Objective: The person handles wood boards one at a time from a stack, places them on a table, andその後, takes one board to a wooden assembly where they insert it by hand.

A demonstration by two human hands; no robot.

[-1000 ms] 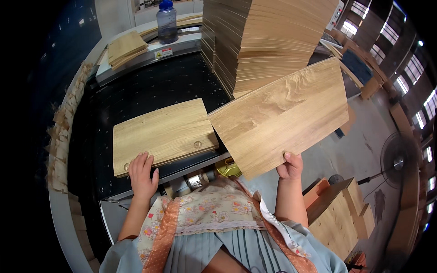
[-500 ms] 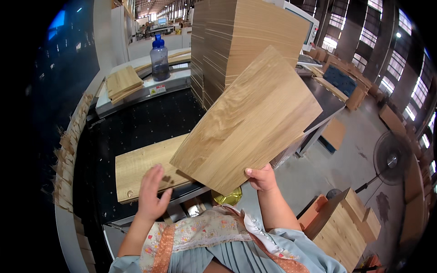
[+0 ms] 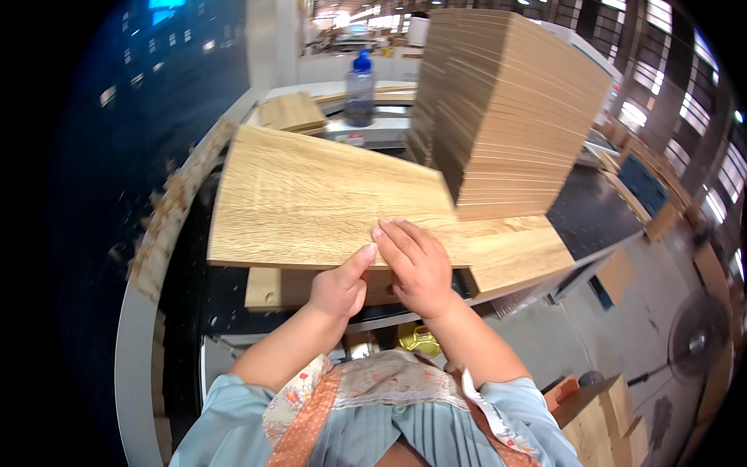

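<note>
A light wood-grain board [image 3: 311, 194] is held up in front of me, its broad face tilted toward me. My left hand [image 3: 340, 293] grips the near edge, thumb on top and fingers curled below the edge, partly hidden. On the face, just to the right, my right hand [image 3: 418, 265] lies flat with fingers stretched out; its thumb is hidden. Below the held board, another wooden board [image 3: 266, 291] rests on the black table [image 3: 222, 300], mostly covered. A third board [image 3: 521, 247] lies at the right, at the foot of a tall stack of boards [image 3: 506, 117].
Behind the held board stand a blue-capped bottle [image 3: 359, 89] and a few short boards [image 3: 292, 113]. A yellow round container [image 3: 420, 339] sits below the table edge. At the right are a fan [image 3: 698, 340] and wooden pieces [image 3: 603, 420] on the floor side.
The board has swung left from its raised slant at the right and now lies across in front of me. My left hand, empty before, has taken its edge; my right hand has moved onto its face.
</note>
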